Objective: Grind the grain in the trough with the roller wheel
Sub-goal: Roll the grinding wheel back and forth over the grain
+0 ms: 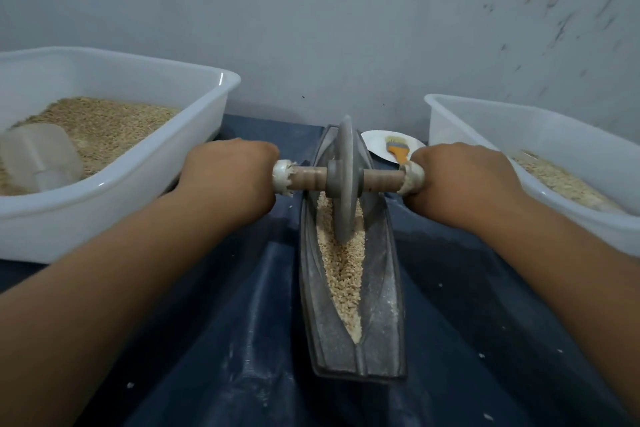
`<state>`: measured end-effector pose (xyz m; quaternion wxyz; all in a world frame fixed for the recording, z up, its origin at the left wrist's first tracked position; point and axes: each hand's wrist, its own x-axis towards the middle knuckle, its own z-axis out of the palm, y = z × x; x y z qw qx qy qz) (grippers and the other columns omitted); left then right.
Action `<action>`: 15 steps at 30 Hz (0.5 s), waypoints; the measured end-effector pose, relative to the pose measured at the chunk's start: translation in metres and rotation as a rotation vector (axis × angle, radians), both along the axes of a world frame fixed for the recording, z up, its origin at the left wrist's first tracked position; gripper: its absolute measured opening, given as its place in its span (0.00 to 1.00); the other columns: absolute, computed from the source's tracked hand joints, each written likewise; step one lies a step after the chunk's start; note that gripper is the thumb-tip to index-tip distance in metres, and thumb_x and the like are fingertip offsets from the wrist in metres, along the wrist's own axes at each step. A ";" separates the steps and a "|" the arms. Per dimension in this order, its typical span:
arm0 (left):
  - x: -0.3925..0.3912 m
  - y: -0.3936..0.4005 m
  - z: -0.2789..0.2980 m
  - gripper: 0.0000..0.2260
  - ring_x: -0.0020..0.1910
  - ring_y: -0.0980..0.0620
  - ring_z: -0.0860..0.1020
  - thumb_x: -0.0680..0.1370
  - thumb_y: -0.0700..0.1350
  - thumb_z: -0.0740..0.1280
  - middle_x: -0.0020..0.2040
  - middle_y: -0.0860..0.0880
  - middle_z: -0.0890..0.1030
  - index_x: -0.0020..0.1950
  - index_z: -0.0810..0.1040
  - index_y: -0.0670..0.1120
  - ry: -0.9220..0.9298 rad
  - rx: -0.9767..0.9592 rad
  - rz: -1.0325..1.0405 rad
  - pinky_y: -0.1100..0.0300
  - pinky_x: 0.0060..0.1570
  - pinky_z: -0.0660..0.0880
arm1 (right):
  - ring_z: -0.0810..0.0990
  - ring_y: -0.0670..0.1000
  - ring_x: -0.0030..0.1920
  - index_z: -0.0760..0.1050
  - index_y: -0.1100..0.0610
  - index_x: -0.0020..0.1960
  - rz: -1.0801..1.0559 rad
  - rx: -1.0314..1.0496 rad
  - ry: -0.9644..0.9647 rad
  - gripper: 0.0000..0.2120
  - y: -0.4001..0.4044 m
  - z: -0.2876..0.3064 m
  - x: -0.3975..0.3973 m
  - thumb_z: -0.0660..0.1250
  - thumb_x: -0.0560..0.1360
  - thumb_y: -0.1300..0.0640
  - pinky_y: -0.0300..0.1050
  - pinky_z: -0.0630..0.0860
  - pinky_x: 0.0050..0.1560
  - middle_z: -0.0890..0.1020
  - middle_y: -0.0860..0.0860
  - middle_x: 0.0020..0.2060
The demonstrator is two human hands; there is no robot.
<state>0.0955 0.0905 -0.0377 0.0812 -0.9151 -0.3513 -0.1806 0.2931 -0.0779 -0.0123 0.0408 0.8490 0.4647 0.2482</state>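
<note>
Gripping the wooden axle (382, 178) from either side, both hands are curled tight around its taped ends: the left hand (230, 177) wraps the left end and the right hand (460, 177) wraps the right end, knuckles up, both forearms reaching in from the lower corners of the head view. Between the hands the grey roller wheel (344, 180) stands upright on its edge, its lower rim sunk into the grain (343, 270) toward the far half of the trough. The trough (320, 322) is a long, narrow, boat-shaped metal channel lying lengthwise away from the person on a dark blue sheet (225, 340) that covers the surface. Pale grain fills its central groove from under the wheel down to the near point.

Left of the trough sits a white plastic tub (114, 204) holding grain and a clear scoop (41, 156). A second white tub (519, 128) with grain stands on the right. Beyond the trough, near the wall, a white plate (375, 142) carries an orange-handled brush (398, 147).
</note>
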 end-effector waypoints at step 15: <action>-0.047 -0.038 0.013 0.08 0.31 0.59 0.71 0.69 0.49 0.66 0.33 0.55 0.74 0.36 0.67 0.55 0.080 -0.040 -0.037 0.61 0.29 0.65 | 0.68 0.43 0.26 0.65 0.48 0.33 -0.043 -0.015 0.001 0.11 -0.052 0.012 -0.057 0.61 0.70 0.46 0.39 0.59 0.25 0.72 0.45 0.27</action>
